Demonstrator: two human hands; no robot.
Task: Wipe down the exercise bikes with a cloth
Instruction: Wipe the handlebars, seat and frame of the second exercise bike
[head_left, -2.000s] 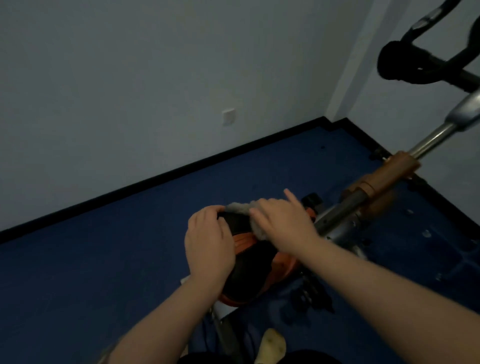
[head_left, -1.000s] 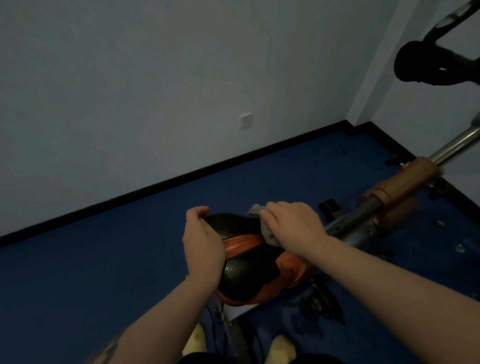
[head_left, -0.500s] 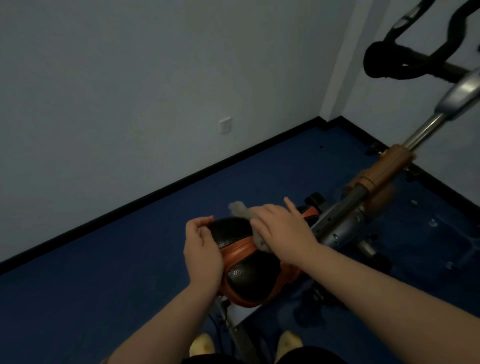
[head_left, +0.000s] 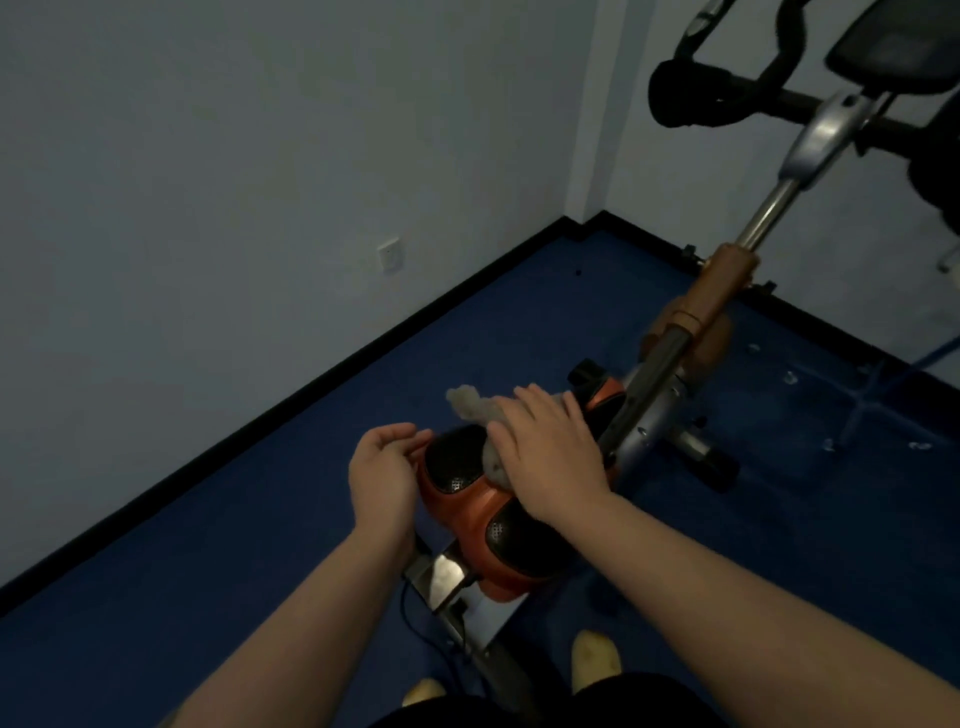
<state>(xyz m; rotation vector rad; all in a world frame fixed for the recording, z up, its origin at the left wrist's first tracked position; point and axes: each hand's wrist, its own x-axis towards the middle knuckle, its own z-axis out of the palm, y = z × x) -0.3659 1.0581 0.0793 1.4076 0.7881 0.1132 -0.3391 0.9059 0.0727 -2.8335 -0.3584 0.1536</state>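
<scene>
An exercise bike stands in front of me, with an orange and black saddle (head_left: 470, 499) low in the middle of the view. My right hand (head_left: 550, 454) presses a grey cloth (head_left: 472, 408) onto the front part of the saddle; one end of the cloth sticks out to the left past my fingers. My left hand (head_left: 384, 475) lies against the saddle's left side, fingers curled and holding nothing. The bike's silver and brown frame post (head_left: 691, 332) rises to the black handlebars (head_left: 727, 88) at the upper right.
Blue carpet (head_left: 234, 545) covers the floor up to a black skirting board and grey walls that meet in a corner (head_left: 587, 218). A wall socket (head_left: 389, 254) sits low on the left wall. My feet (head_left: 595, 654) are at the bottom edge beside the bike's rear base.
My right hand has slid the cloth forward along the saddle towards its nose. My left hand has loosened off the saddle's top and now rests at its side. The view has tilted up.
</scene>
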